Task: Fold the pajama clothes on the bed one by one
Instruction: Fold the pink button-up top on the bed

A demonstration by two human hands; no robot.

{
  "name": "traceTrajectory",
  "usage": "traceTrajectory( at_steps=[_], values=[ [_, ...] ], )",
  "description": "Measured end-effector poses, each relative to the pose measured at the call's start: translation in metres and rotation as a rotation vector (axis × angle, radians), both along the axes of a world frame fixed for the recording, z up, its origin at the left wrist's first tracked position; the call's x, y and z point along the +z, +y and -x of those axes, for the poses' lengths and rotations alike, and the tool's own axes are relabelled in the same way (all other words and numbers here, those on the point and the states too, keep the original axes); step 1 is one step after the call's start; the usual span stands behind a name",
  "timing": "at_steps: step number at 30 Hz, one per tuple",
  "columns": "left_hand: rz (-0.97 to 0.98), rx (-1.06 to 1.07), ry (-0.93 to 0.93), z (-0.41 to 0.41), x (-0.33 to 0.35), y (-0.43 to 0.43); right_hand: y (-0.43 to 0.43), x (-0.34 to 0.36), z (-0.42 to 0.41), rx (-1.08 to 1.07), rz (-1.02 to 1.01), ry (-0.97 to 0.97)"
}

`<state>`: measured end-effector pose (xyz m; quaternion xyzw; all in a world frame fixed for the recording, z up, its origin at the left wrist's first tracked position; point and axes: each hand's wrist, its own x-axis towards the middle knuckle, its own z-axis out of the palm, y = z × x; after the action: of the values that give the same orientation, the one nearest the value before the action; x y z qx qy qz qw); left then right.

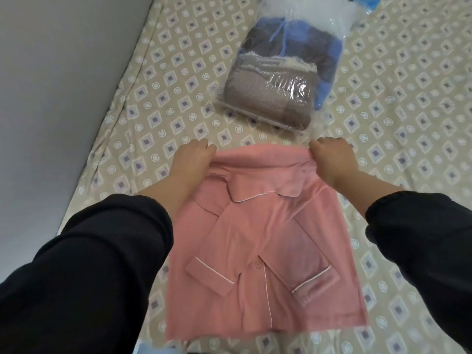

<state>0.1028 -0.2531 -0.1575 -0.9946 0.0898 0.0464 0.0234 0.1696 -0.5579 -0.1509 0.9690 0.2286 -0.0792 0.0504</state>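
Both hands curled tight, each pinching the far edge of the pink pajama shirt: left hand on the far-left corner, right hand on the far-right corner. Shirt lies front-up on the patterned bed sheet, sleeves folded in over the chest, collar toward the hands. Clear plastic bag of folded clothes sits just beyond, apart from both hands.

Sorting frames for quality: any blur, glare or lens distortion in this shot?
Head view: glare streaks the clear plastic bag; the pink pajama top smears with blur toward its near hem; wide-angle stretch balloons the dark sleeves at the lower corners; light is soft and even, shadows faint.
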Motion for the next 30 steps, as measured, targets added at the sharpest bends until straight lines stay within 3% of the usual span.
traceTrajectory(
  at_steps=[4, 9, 13, 18, 23, 27, 30],
  values=[
    [0.108, -0.201, -0.013, 0.045, 0.001, 0.008, -0.026, -0.009, 0.035, 0.103, -0.188, -0.145],
    [0.147, -0.385, 0.055, 0.098, -0.012, 0.007, -0.058, -0.028, 0.093, 0.308, -0.322, -0.194],
    [0.138, -0.481, 0.111, 0.136, -0.028, -0.010, -0.075, -0.050, 0.138, 0.364, -0.242, -0.165],
    [0.039, -0.349, 0.284, 0.168, -0.055, -0.027, -0.077, -0.071, 0.165, 0.211, -0.081, -0.080],
    [0.025, -0.060, 0.437, 0.148, -0.052, -0.031, -0.058, -0.057, 0.148, 0.058, 0.146, 0.187],
    [0.170, 0.138, 0.250, 0.103, -0.028, -0.016, -0.044, -0.036, 0.107, 0.006, -0.065, -0.019],
    [0.255, 0.046, -0.024, 0.092, -0.016, 0.000, -0.044, -0.021, 0.087, 0.041, -0.237, -0.229]
  ],
)
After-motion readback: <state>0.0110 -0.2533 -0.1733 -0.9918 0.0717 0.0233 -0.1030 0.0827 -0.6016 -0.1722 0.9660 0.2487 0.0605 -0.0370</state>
